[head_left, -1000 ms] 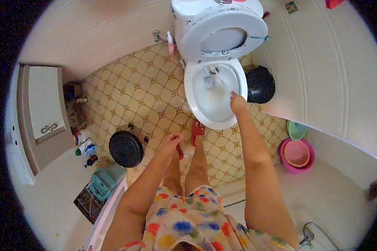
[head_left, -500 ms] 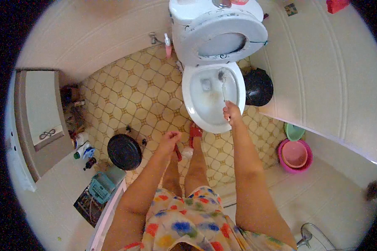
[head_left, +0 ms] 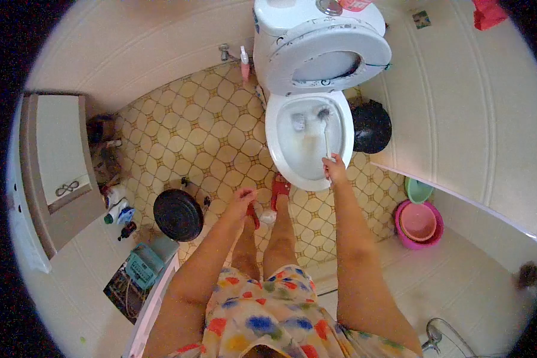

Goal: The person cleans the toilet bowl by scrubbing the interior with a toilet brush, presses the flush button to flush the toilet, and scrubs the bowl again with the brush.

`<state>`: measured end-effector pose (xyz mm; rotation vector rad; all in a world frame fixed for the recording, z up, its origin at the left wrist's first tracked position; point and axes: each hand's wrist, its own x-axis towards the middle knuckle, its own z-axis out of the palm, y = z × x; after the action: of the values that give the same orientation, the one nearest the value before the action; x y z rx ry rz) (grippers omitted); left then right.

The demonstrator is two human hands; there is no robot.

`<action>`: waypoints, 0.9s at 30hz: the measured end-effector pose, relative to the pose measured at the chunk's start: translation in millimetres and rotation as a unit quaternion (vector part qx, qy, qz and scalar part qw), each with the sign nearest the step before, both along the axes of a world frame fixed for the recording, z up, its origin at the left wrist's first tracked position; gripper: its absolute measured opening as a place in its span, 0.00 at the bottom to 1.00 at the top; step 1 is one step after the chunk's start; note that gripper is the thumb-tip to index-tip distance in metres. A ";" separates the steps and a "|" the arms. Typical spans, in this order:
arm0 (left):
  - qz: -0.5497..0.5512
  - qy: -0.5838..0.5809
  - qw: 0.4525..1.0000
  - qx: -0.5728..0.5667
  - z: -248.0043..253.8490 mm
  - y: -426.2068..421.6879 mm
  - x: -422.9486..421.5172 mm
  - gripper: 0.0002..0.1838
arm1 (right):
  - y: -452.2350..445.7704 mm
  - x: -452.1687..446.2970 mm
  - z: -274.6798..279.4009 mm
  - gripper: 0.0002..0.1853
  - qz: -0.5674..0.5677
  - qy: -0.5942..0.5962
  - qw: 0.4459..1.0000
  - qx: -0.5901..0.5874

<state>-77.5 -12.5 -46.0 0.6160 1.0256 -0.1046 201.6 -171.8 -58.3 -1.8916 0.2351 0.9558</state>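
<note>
My right hand [head_left: 335,169] is closed round the white handle of a toilet brush [head_left: 326,138] over the front right of the toilet bowl [head_left: 272,138]. The dark bristle head touches the inside of the bowl near its back right. Behind it, the seat and lid [head_left: 280,65] stand raised against the tank. My left hand [head_left: 243,200] hangs over the tiled floor, left of the bowl, with its fingers curled together; whether anything small is between them is hidden.
A black bin [head_left: 373,126] stands right of the toilet, a pink bottle [head_left: 244,64] to its left. On the floor at left is a round black stool [head_left: 178,215]. Pink basins [head_left: 419,222] and a green one [head_left: 418,190] sit at right. A cabinet [head_left: 59,161] stands at far left.
The brush head has moved from the back of the bowl to the right, and my right hand has drawn back towards the front rim. My left hand has barely moved.
</note>
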 end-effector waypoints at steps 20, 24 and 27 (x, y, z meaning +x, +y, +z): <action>-0.035 0.061 0.995 0.064 40.1 15.2 15.7 0.08 | 81.8 -24.1 -9.3 0.19 -0.434 0.369 0.614 0.547; -0.015 0.042 0.998 0.051 29.1 17.0 11.2 0.07 | 105.5 -12.2 -15.4 0.18 -0.433 0.405 0.554 0.585; -0.013 0.029 0.998 0.052 23.4 20.6 8.0 0.07 | 115.8 -4.0 -14.7 0.17 -0.428 0.422 0.663 0.446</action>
<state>-69.5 8.1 -22.6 0.7240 1.0849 -0.0926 197.6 -55.9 -73.0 -0.1980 0.9137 0.9117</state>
